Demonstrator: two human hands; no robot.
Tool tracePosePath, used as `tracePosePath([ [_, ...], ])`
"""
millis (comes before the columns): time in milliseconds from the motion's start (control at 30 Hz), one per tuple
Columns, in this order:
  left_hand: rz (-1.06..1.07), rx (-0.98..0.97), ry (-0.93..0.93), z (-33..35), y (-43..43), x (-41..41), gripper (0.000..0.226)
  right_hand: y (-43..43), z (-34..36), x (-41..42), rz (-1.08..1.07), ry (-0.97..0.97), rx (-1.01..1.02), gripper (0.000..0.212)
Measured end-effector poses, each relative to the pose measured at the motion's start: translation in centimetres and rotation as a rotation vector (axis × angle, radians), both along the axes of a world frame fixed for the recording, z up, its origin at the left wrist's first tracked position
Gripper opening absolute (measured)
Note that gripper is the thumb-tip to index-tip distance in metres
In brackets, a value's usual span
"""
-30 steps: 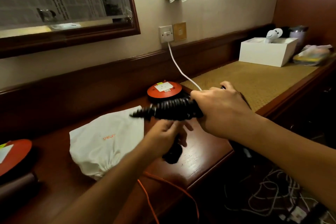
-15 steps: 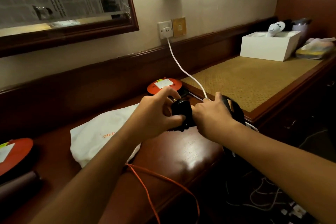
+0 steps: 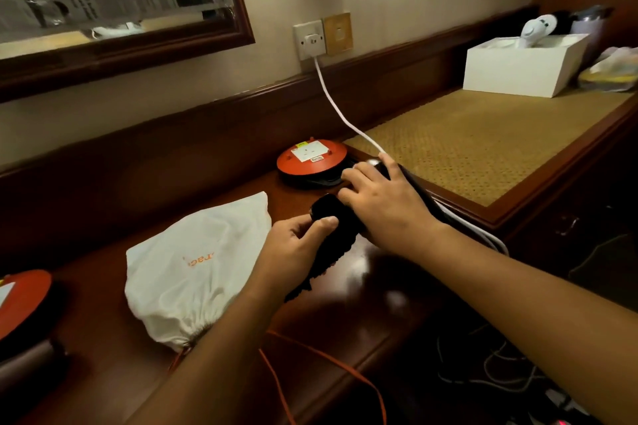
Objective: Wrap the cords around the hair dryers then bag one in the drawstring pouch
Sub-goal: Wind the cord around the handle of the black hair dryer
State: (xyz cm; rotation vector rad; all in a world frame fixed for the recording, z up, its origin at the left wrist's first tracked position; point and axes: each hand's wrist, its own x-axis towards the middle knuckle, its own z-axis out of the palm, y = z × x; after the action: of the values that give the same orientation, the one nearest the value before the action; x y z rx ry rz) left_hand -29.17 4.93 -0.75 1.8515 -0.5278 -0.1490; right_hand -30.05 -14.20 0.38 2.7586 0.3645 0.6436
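Note:
A black hair dryer point(image 3: 336, 224) with its coiled black cord wound around it lies on the dark wooden desk point(image 3: 373, 300), just right of the white drawstring pouch point(image 3: 196, 269). The pouch has orange lettering, is gathered at its near end and looks full. My left hand point(image 3: 293, 248) grips the dryer's near end with the coiled cord. My right hand point(image 3: 383, 203) rests on top of its far end, fingers spread over the body. Most of the dryer is hidden under my hands.
An orange cable reel point(image 3: 310, 160) sits behind the dryer, another orange reel point(image 3: 20, 297) at the far left. A white cable point(image 3: 340, 112) runs from the wall socket point(image 3: 310, 40) past my right hand. An orange cord point(image 3: 310, 355) hangs over the desk edge. A white box point(image 3: 518, 69) stands on the woven mat.
The dryer came down from the air onto the desk. My left hand shifted from under it to its near end, and my right hand flattened on top.

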Motion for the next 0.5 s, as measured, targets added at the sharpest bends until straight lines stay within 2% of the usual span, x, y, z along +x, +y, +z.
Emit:
tracePosePath([
  [67, 0.087, -0.038, -0.032, -1.0, -0.6, 0.6, 0.023, 0.2, -1.0, 0.8, 0.019, -0.039, 0.081, 0.054],
  [133, 0.179, -0.066, -0.058, -2.3, -1.0, 1.6, 0.030, 0.4, -2.1, 1.1, 0.070, -0.067, 0.216, 0.056],
  [233, 0.330, -0.105, -0.048, -3.8, -1.5, 2.6, 0.042, 0.7, -4.1, 0.7, 0.175, -0.084, 0.586, 0.050],
  [400, 0.465, -0.147, 0.022, -5.5, -3.3, 3.7, 0.047, 1.7, -6.4, 1.6, 0.228, 0.187, 1.282, 0.040],
  [500, 0.505, -0.170, 0.083, -6.3, -4.7, 3.7, 0.048, 1.7, -7.7, 2.6, 0.198, 0.232, 1.480, 0.039],
])
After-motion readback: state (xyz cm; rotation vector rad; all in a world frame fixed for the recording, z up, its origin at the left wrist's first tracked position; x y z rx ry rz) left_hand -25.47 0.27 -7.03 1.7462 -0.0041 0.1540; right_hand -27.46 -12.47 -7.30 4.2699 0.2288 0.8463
